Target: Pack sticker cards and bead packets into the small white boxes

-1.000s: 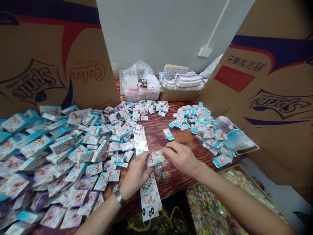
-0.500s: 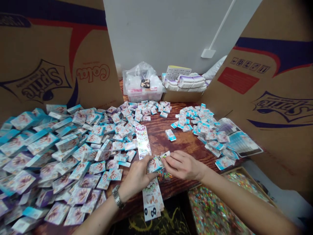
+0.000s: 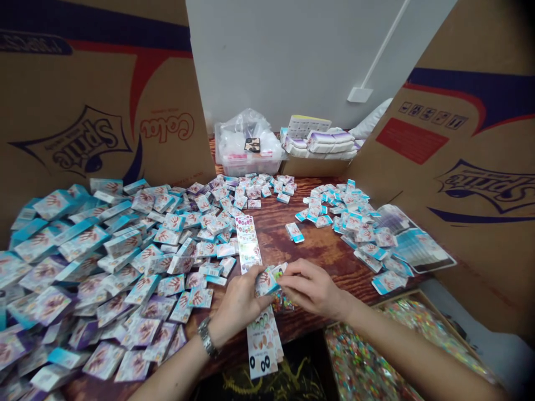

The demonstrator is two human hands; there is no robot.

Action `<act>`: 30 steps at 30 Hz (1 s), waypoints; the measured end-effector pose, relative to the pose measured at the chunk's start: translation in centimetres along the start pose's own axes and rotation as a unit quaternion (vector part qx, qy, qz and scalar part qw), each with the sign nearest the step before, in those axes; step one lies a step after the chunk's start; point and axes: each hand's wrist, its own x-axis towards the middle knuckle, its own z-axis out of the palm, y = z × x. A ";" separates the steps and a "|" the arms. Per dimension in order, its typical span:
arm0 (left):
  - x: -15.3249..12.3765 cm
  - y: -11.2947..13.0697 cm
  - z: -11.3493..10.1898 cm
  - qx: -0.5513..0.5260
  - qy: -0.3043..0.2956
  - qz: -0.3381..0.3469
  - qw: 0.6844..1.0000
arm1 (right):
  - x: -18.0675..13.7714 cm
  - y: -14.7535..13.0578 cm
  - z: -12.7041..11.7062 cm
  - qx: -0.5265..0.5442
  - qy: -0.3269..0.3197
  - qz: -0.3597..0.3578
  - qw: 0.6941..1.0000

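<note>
Against the frame half a second ago, the printed slip (image 3: 278, 272) at the right fingertips shows green marks in place of dark ovals. The right hand (image 3: 315, 289) sits slightly lower, and the whole scene lies a little further right in view.

The slip is thin and pinched by the right hand at the right end of a small box (image 3: 264, 283). This box, white and blue card, is gripped between thumb and fingers of the left hand (image 3: 236, 303), near the table's front edge.

Bearings from the box: a clear bag (image 3: 283, 301) of coloured bits at 5 o'clock, just beside; a long printed paper strip (image 3: 249, 245), passing beneath the left hand, at 11 and 6. One lone carton (image 3: 295, 232) lies flat at 1, on the streaked, reddish wood-grain table (image 3: 321, 245).

Further out: a heap of rectangular cartons (image 3: 125, 267) at 9 to 11; a smaller pile (image 3: 355, 217) at 2; glossy multicoloured packets (image 3: 359, 356) at 4; a clear plastic tub (image 3: 251, 166) near 12.
</note>
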 end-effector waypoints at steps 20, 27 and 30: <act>-0.3 0.3 2.1 0.035 0.129 0.096 0.986 | 0.7 -1.0 4.2 0.375 0.155 0.457 0.792; -0.2 -0.4 2.3 0.058 0.137 0.094 0.984 | 0.6 -1.9 4.1 0.223 0.123 0.395 0.883; -0.3 -0.5 2.3 0.058 0.137 0.096 0.984 | 0.5 -2.3 3.4 0.127 0.092 0.334 0.929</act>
